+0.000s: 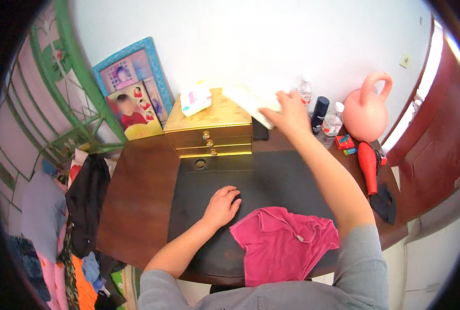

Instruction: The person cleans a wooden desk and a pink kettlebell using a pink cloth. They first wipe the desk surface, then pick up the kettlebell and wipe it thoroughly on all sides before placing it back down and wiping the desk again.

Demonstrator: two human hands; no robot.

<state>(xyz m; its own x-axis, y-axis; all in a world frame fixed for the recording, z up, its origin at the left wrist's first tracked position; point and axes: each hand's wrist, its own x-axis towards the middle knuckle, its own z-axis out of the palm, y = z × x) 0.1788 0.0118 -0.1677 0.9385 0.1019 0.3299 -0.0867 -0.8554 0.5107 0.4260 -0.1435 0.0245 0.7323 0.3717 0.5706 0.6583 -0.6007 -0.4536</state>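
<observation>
My right hand (292, 114) is closed on one end of a long, flat white box (253, 106), tilted beside the right edge of a gold drawer chest (209, 121). Overexposure washes out part of the box, and some of my fingers are hidden behind it. Palm down, my left hand (223, 205) rests on the black desk mat (209, 186) with its fingers laid out and nothing in them. A crumpled magenta cloth (284, 243) lies to its right, at the front of the desk. On top of the chest sits a white soft pack (196, 99).
Behind my right arm stand water bottles (331, 124), a dark cylindrical bottle (320, 109) and a pink round-handled vessel (367, 111). A red hair dryer (368, 165) and a black mask (383, 202) lie at the right edge. Picture frames (155, 77) lean against the wall.
</observation>
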